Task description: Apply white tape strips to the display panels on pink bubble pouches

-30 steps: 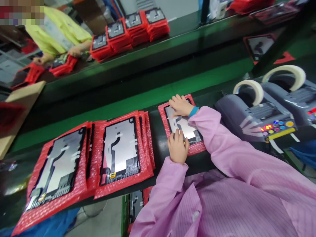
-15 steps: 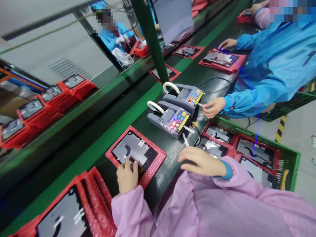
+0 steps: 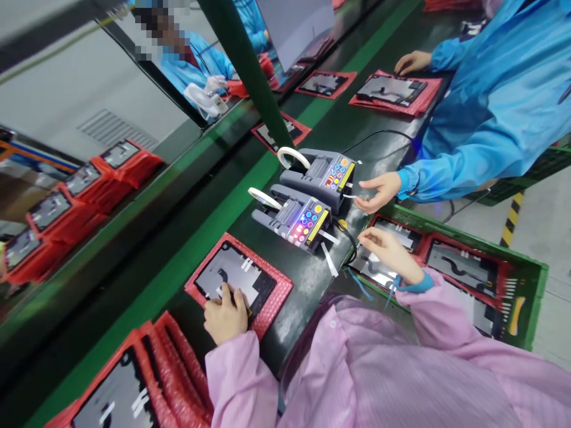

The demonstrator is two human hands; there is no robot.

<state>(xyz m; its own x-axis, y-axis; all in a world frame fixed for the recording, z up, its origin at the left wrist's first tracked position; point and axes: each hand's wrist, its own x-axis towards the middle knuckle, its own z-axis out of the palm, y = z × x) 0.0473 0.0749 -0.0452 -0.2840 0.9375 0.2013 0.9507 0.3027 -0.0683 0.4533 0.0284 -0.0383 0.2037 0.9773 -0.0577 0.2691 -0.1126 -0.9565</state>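
Note:
My left hand (image 3: 226,314) rests on the near edge of a flat grey-and-black panel (image 3: 234,274), its fingers stretched over the surface near a black curved strip. The panel lies on a red bubble-wrap bag (image 3: 277,291) on the bench. My right hand (image 3: 392,254) hovers over the bench edge beside the green crate, its fingers loosely bent, with nothing visible in them. To its left stand two grey tape dispensers, the nearer one (image 3: 292,221) and the farther one (image 3: 319,177). A white tape strip (image 3: 329,237) sticks out of the nearer dispenser; another strip (image 3: 329,260) hangs beside it.
A green crate (image 3: 533,309) with several panels in red bags stands at the right. A stack of red bags (image 3: 178,356) is at lower left. Across from me, a co-worker's hand (image 3: 379,191) is at the farther dispenser. A green post (image 3: 250,65) rises behind the dispensers.
My right hand has moved right and up, away from the bench toward the crate, and its fingers bend more. My left hand stays on the panel. The co-worker's hand has drawn slightly left with the view.

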